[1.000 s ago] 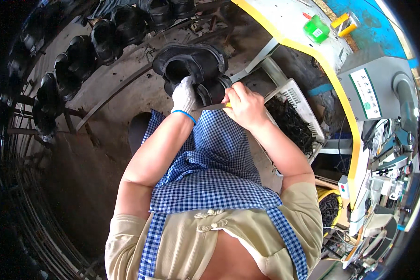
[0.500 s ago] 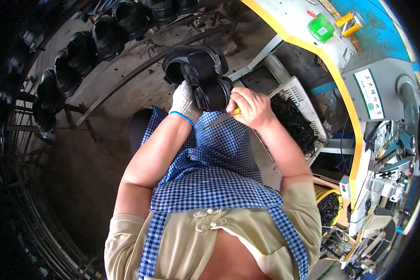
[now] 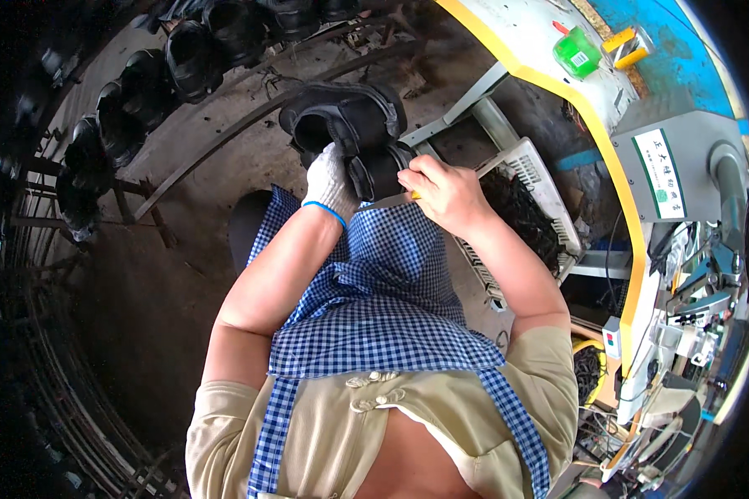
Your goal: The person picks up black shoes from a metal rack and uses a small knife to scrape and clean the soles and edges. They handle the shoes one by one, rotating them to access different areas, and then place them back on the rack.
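Observation:
A pair of black shoes (image 3: 362, 116) is held together in front of my apron, one lying behind the other. My left hand (image 3: 333, 185), in a white knit glove with a blue band at the wrist, is closed on the near side of the pair. My bare right hand (image 3: 445, 193) grips a knife (image 3: 387, 201) by its yellow handle. Its blade points left, just below the nearer shoe and close to the glove. The right fingertips sit at that shoe's right end; whether they also pinch it I cannot tell.
Several black shoes (image 3: 193, 60) stand along a metal rack curving round the left and far side. To the right, a white plastic crate (image 3: 520, 158) holds black scraps beneath a yellow-edged workbench (image 3: 524, 62). A green container (image 3: 576, 54) and a grey machine (image 3: 682, 162) are on the bench.
The knife blade has swung from slanting down-left to nearly level, nearer the shoe's lower edge. The shoes have tilted slightly, their far part shifting left.

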A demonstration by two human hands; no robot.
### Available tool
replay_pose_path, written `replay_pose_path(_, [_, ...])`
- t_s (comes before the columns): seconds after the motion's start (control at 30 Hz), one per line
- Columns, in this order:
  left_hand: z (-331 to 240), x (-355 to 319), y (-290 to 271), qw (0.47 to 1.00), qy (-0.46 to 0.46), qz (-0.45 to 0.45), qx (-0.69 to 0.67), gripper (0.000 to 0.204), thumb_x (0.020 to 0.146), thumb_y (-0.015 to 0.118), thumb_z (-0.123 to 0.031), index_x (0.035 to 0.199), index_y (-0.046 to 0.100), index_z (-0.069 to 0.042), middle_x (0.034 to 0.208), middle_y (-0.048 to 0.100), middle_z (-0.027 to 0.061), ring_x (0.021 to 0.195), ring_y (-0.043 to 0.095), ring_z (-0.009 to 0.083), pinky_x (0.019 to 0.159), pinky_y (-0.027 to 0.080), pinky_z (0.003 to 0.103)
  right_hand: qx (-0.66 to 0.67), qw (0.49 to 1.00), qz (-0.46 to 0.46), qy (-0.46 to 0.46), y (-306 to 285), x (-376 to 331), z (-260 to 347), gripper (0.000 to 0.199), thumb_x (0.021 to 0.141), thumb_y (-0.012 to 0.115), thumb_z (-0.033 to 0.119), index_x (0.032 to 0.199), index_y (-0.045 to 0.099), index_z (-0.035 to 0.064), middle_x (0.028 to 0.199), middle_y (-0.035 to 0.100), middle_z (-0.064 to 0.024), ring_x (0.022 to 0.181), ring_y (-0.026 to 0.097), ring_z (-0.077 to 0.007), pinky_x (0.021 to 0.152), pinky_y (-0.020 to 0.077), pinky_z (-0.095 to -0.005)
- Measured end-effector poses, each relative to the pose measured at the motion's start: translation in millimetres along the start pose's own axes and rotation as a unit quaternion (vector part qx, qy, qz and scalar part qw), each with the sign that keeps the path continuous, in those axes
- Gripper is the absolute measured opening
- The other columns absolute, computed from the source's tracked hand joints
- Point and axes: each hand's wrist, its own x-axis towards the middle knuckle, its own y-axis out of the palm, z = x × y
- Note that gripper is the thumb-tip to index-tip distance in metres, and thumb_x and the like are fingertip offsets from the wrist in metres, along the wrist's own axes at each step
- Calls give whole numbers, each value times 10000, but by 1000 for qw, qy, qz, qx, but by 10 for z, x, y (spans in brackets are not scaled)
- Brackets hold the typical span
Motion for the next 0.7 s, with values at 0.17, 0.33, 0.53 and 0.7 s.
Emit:
replay_pose_path(0.17, [54, 66, -150, 995, 55, -21, 87, 263, 970, 490, -248, 1066, 625, -44, 998, 671, 127, 855, 670, 283, 761, 568, 420, 135, 983, 56, 110, 3, -15, 129, 163, 774, 684, 34, 888, 577, 82, 792, 538, -48, 642, 613, -227, 544, 485, -358])
replay_pose_path(0.33, [222, 185, -398, 966, 74, -144, 203, 311, 884, 555, -249, 1048, 626, 5, 934, 665, 141, 772, 668, 270, 650, 551, 400, 269, 935, 186, 139, 173, -232, 45, 180, 791, 693, 13, 939, 601, 61, 785, 575, -74, 642, 578, -229, 575, 468, -349])
replay_pose_path(0.53, [-1, 39, -461, 889, 193, -36, 414, 334, 876, 604, -265, 1096, 625, -14, 1014, 660, 147, 853, 666, 280, 721, 539, 388, 298, 796, 496, 178, -113, -526, 108, 152, 899, 639, 171, 971, 640, 37, 904, 653, -117, 901, 638, -264, 810, 505, -378])
replay_pose_path(0.7, [-267, -322, -426, 803, 219, -111, 543, 446, 904, 596, -379, 1101, 624, 20, 1051, 671, 226, 930, 672, 324, 821, 519, 424, 399, 774, 143, 470, -256, -1156, -382, 98, 886, 693, 112, 914, 659, 24, 820, 673, -29, 776, 625, -106, 722, 498, -280])
